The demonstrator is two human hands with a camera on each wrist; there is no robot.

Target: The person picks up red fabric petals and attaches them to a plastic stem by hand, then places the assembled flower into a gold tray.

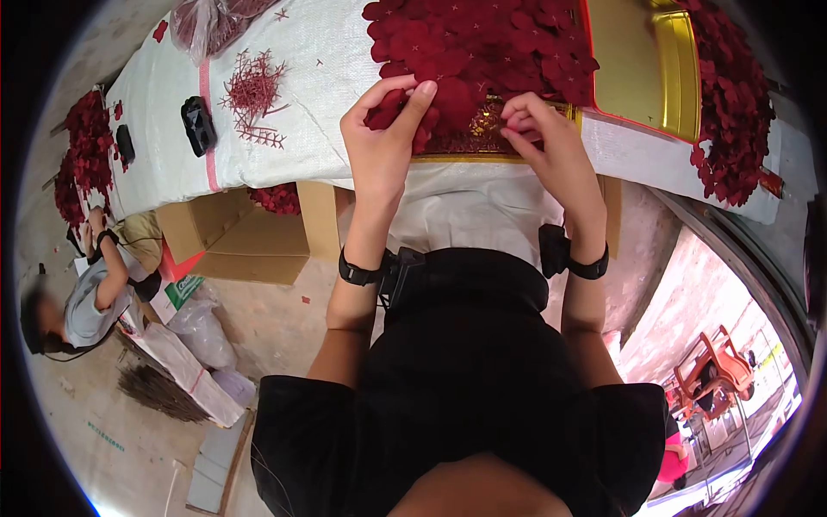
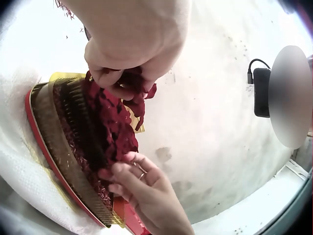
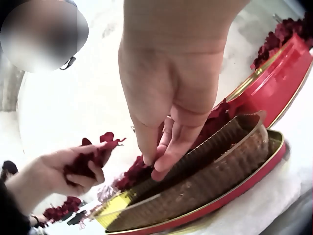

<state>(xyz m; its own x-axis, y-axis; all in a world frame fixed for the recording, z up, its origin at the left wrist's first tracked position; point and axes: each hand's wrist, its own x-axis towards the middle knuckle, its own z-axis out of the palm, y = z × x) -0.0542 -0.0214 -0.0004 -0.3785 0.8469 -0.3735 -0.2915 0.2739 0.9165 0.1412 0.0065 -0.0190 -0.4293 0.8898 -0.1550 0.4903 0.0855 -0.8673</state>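
My left hand holds a bunch of dark red petals, its fingers curled round them and its thumb raised along the top. Across from it, my right hand hangs over a red-and-gold box, with thumb and fingertips bent loosely toward each other. A clear ribbed plastic tray stands inside the box. In the left wrist view, the right fingertips are at a row of red petals along the tray.
Many red petals cover the table behind the box. A gold-lined lid leans at the right. Farther left lie a heap of thin red stems and a black object. An open carton stands below; another person works far left.
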